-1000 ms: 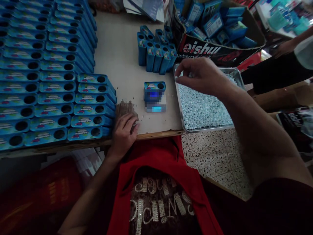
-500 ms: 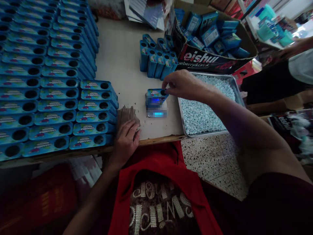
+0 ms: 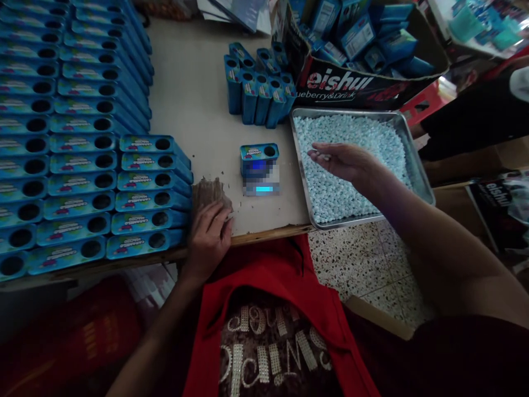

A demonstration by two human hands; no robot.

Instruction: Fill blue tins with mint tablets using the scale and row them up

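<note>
My right hand (image 3: pixel 345 161) hovers above a metal tray (image 3: pixel 425 187) filled with small pale-blue candies (image 3: pixel 343 198). Its fingers are stretched out, and the fingertips are close to the candies; whether a few lie in them is hard to make out. Left of the tray, a blue tin (image 3: pixel 259 151) with a dark round opening in its top stands on a small digital scale (image 3: pixel 275 182), whose display glows but is blurred. My left hand (image 3: pixel 210 231) lies flat at the table's front edge, its fingers on a rough brown patch (image 3: pixel 209 193), and holds nothing.
Rows of blue tins (image 3: pixel 82 171) crowd the table's left side. Several more tins (image 3: pixel 262 91) stand behind the scale. A cardboard box (image 3: pixel 330 82) heaped with blue tins is behind the tray. Another person (image 3: pixel 475 110) stands at the far right.
My right hand has let go of the tin on the scale and moved right, over the tray. My left hand stays at the table edge. The view has shifted slightly.
</note>
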